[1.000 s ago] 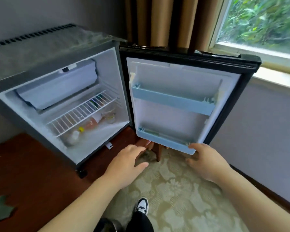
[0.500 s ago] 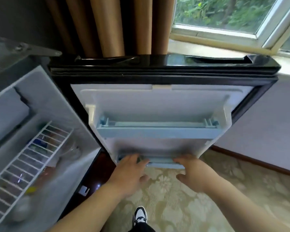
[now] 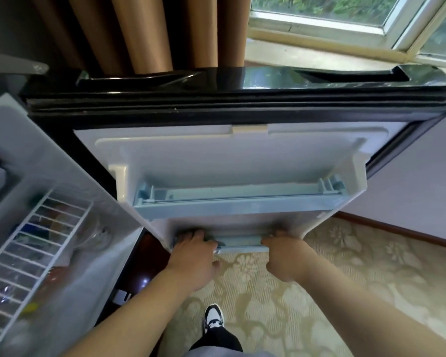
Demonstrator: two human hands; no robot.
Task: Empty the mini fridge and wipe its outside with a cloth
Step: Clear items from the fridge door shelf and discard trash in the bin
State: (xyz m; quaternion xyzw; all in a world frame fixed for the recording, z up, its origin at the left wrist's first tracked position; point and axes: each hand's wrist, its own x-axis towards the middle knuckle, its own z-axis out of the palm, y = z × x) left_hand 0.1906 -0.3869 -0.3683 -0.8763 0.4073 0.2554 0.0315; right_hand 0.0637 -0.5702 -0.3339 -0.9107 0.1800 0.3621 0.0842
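The left hand (image 3: 193, 256) and right hand (image 3: 286, 258) each curl fingers over the lower door shelf (image 3: 240, 244), one per end, likely to lift it out; it sits at the foot of the door (image 3: 232, 155), the stocked mini fridge (image 3: 49, 155) just left of that door

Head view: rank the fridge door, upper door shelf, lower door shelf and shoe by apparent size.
fridge door
upper door shelf
lower door shelf and shoe: unsure, left hand and right hand cover the shelf's ends
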